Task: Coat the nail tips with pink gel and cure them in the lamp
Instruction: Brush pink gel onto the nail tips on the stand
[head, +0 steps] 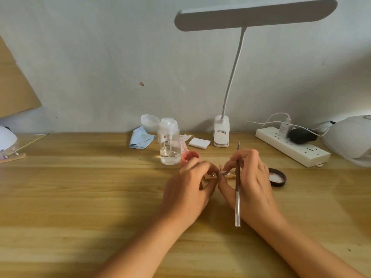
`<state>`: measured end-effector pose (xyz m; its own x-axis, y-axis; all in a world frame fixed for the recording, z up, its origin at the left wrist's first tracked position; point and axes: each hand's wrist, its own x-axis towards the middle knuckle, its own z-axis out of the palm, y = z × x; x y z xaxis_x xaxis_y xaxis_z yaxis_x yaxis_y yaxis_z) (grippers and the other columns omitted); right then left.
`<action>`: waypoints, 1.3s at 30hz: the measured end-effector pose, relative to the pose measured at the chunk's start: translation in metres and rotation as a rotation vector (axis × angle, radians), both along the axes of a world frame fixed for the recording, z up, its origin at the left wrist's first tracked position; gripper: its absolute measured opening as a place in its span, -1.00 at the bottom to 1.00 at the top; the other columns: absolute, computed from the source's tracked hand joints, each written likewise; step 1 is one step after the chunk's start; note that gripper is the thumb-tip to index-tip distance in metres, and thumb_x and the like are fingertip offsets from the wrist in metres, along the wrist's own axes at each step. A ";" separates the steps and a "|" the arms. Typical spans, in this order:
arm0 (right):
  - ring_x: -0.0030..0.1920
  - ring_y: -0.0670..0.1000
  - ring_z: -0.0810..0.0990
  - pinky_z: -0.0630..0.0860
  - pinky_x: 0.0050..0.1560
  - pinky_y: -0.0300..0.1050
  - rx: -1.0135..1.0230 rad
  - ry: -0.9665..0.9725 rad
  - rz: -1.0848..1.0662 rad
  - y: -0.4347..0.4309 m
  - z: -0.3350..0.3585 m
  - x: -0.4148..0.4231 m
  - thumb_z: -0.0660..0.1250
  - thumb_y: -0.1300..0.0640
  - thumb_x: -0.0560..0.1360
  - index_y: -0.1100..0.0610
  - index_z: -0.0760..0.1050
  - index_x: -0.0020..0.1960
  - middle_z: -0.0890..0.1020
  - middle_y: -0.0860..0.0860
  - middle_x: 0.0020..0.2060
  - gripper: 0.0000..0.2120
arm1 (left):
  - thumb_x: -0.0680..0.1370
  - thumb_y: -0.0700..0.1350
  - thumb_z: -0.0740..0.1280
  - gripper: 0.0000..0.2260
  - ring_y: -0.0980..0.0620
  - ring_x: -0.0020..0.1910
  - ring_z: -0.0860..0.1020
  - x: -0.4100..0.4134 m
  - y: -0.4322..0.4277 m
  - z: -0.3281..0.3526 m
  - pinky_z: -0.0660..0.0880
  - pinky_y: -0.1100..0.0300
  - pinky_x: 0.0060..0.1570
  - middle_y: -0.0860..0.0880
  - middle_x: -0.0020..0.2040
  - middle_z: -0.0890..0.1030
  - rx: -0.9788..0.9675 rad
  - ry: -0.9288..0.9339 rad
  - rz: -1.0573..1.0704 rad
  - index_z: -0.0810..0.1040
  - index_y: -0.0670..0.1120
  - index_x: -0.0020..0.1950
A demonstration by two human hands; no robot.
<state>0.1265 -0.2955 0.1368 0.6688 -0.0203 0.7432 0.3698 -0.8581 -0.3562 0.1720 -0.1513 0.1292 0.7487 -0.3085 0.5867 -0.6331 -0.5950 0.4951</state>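
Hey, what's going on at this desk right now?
A person is working on nail tips fixed to a small wooden holder. The left hand holds the holder while the right hand, gripping a brush, touches one tip. The pink gel jar stands open behind, its lid lying to the right. The curing lamp sits far right.

Your left hand (186, 189) and right hand (251, 183) cover most of the strip (209, 178) between them. Its tips (223, 173) and the bristles of the brush (237, 177) are too small to judge. Your left hand hides the base of the jar (189, 156). Far right of your right hand, the curing lamp (349, 139) is cut off.
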 end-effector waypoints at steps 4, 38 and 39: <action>-0.02 0.06 0.57 0.51 0.02 0.16 0.034 0.008 0.039 0.005 -0.001 -0.001 0.49 0.32 0.40 0.25 0.38 0.05 0.56 -0.03 -0.12 -0.66 | 0.51 -0.01 0.42 -0.88 0.18 -0.23 0.53 0.002 0.007 0.000 0.49 0.15 -0.24 0.21 0.03 0.55 0.021 0.037 -0.058 0.61 0.12 0.04; -0.24 0.03 0.62 0.56 -0.15 0.15 0.426 0.248 0.127 0.037 0.035 0.013 0.28 0.18 0.53 0.02 0.42 0.02 0.69 0.00 -0.28 -0.89 | 0.36 0.16 0.28 -0.87 0.20 -0.29 0.52 0.021 0.059 -0.003 0.35 0.23 -0.34 0.14 -0.31 0.57 -0.002 0.292 0.103 0.47 0.13 -0.27; -0.25 0.04 0.61 0.57 -0.16 0.14 0.454 0.285 0.102 0.040 0.042 0.021 0.30 0.16 0.51 0.03 0.42 -0.03 0.69 0.00 -0.31 -0.92 | 0.34 0.16 0.24 -0.86 0.20 -0.30 0.51 0.021 0.059 -0.002 0.34 0.22 -0.33 0.12 -0.31 0.56 -0.011 0.294 0.090 0.45 0.12 -0.28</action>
<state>0.1471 -0.2555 0.1786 0.8577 -0.2214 0.4641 0.2781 -0.5594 -0.7808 0.1930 -0.0927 0.1268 0.9108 -0.2284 0.3440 -0.4071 -0.6360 0.6556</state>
